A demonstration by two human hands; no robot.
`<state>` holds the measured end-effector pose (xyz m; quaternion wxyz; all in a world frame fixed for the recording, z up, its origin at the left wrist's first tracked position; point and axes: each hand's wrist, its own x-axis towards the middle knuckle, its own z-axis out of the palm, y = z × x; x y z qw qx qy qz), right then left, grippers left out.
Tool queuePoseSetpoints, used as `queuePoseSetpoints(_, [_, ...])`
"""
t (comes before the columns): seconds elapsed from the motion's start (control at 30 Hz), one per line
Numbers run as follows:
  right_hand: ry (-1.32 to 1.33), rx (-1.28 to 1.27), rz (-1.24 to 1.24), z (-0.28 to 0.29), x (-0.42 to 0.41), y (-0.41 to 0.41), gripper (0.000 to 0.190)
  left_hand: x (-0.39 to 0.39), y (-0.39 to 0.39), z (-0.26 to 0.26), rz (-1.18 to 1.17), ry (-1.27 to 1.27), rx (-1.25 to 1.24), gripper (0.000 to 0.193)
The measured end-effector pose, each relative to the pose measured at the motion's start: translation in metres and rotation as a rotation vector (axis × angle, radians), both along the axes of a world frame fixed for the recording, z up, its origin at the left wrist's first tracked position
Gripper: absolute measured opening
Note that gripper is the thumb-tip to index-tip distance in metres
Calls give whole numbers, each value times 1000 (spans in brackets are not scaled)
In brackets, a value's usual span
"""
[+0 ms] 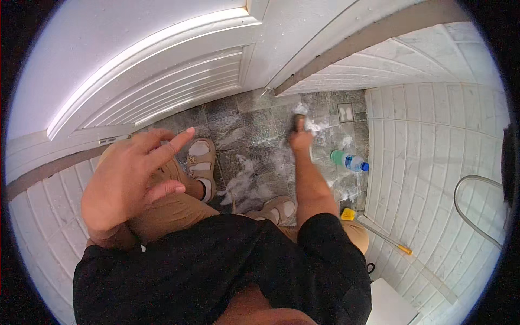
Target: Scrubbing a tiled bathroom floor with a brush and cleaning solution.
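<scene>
My right hand [301, 140] grips a small scrub brush [300, 122], blurred, against the wet grey tile floor [264, 122]. White foam [316, 125] lies around the brush, and more suds spread over the tiles between my sandalled feet. Raised above my left knee, my left hand [134, 174] holds nothing; its fingers are apart. Right of my right forearm, a plastic bottle [350, 160] with a blue cap and green liquid in it lies on its side. The brush's bristles are mostly hidden by blur and foam.
A white panelled door [170, 93] stands ahead on the left. A square floor drain [346, 113] sits near the tiled wall [418, 134]. By my right knee is a yellow-headed brush [348, 214] with a long handle. A metal hose [459, 203] hangs at the right.
</scene>
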<state>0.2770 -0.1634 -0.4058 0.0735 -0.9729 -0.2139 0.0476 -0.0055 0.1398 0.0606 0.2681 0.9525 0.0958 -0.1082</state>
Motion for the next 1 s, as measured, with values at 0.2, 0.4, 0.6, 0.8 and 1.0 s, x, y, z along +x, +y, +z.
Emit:
queuePoseSetpoints(0.2, [590, 403, 322, 63, -181, 101, 72, -3, -3, 0, 0, 50, 77, 73])
queuePoseSetpoints(0.4, [537, 398, -197, 57, -59, 88, 54, -5, -4, 6, 59, 132, 85, 73])
queuePoseSetpoints(0.6, [25, -94, 6, -5, 62, 22, 53, 5, -5, -1, 20, 106, 56, 73])
queuePoseSetpoints(0.8, [461, 382, 188, 7, -90, 92, 49, 19, -9, -1, 20, 145, 54, 73])
queuePoseSetpoints(1.0, [446, 449, -116, 56, 2, 70, 52, 20, -8, 2, 21, 177, 91, 74])
